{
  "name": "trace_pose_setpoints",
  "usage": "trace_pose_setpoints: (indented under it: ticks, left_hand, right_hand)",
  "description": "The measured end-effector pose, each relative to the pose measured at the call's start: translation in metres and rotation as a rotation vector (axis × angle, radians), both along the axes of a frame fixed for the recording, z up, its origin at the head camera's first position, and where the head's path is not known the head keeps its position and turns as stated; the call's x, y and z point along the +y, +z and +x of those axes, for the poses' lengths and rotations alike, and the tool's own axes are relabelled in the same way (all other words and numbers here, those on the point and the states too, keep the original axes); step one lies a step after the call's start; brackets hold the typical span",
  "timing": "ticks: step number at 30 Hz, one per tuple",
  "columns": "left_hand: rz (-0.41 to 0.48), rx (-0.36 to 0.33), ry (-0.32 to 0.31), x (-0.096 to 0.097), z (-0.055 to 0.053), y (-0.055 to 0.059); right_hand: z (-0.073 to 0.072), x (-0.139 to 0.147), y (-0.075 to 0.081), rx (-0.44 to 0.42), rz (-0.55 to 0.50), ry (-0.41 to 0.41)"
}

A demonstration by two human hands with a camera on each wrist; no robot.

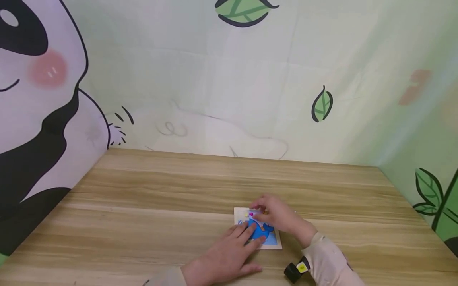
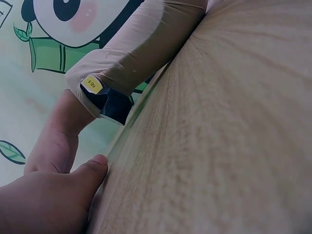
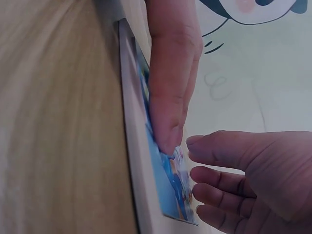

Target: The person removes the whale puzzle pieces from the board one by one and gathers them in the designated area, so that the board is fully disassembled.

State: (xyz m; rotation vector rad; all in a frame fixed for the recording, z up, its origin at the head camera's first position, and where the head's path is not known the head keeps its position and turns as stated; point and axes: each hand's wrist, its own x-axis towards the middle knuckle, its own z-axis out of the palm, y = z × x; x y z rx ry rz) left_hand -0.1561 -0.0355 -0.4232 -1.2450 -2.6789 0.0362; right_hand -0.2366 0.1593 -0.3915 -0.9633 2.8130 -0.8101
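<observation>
A small square picture puzzle with a pale wooden border and a blue whale lies flat on the table. My left hand rests on it, fingers spread and straight across the whale. Over the upper right part hovers my right hand, its fingers and thumb loosely bent. In the right wrist view, that right hand shows nothing between thumb and fingers, close to the board's surface. Straight left fingers press on the picture there. The left wrist view shows only the left hand's thumb side; the puzzle is hidden.
The wood-grain table reaches back to a wall printed with a panda and leaves. A black wrist camera with a yellow label sits at the right sleeve, just right of the puzzle.
</observation>
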Motion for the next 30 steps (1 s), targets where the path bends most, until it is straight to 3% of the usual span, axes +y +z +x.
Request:
trace_pose_setpoints:
  ticks: [15, 30]
  left_hand:
    - [0.006, -0.038, -0.004, 0.0002, -0.0005, -0.0013]
    - [0.013, -0.041, -0.005, 0.0007, -0.0003, -0.0020]
  right_hand:
    - [0.0014, -0.0099, -0.0041, 0.063, 0.086, -0.071]
    - [0.0012, -0.0081, -0.0030, 0.072, 0.091, -0.045]
